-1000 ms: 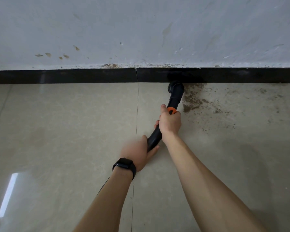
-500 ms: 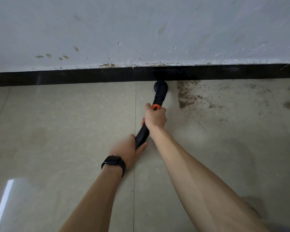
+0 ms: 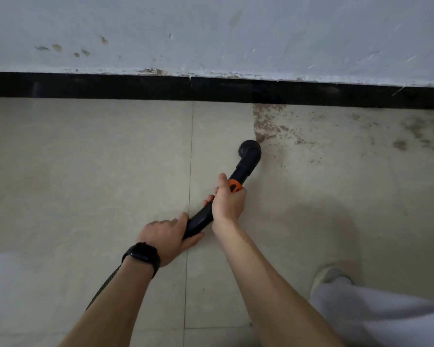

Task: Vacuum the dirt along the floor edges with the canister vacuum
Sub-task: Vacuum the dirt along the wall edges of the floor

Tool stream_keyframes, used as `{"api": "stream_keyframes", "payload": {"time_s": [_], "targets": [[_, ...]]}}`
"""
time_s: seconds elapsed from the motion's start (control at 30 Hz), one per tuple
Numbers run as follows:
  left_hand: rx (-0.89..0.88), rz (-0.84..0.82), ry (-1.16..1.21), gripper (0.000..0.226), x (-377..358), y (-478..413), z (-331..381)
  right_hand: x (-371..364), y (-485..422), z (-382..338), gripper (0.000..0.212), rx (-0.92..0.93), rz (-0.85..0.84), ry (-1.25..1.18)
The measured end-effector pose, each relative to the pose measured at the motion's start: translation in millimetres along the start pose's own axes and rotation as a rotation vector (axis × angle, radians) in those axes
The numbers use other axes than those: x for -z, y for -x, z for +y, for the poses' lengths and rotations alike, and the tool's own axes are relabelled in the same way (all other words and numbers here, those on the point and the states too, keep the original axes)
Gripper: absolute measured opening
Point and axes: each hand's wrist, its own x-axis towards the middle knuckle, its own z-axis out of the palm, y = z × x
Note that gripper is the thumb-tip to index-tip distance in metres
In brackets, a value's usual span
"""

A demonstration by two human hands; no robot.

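Right hand (image 3: 229, 200) grips the black vacuum wand (image 3: 244, 166) mid-shaft, fingers curled round it, thumb stretched up beside the orange button (image 3: 234, 184). Left hand (image 3: 166, 236) holds the wand's lower curved end, just behind and left of the right hand, fingers wrapped over the top, thumb along the underside. Black smartwatch (image 3: 142, 256) on the left wrist. A thin dark braided hose (image 3: 103, 289) shows under the left forearm, running back toward the person.

The wand angles up and to the right from the hands. Its round nozzle (image 3: 249, 148) sits ahead of the right hand, on the beige floor tile (image 3: 85, 159), at the near left corner of the brown dirt patch (image 3: 264, 121). Whether the nozzle touches the tile, cannot tell. The dirt spreads from the nozzle up to the black baseboard (image 3: 110, 85) and scatters in specks far to the right of both hands. The nozzle is apart from the baseboard, dirt between them.

A grout line (image 3: 190, 159) runs from the baseboard toward the person, passing just left of the right hand and under the left hand's fingers. White scuffed wall (image 3: 211, 33) above the baseboard, a few brown stains up left. Light slipper (image 3: 328, 275) and pale trouser leg (image 3: 376, 314) low right, beyond the right forearm.
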Motion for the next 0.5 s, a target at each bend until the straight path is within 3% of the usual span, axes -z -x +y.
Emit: {"api": "stream_keyframes", "payload": {"time_s": [0.5], "targets": [[-0.388, -0.048, -0.105, 0.051, -9.9, -9.1, 82.6, 114.6, -3.9, -8.0, 0.024, -0.003, 0.285, -0.294]]}}
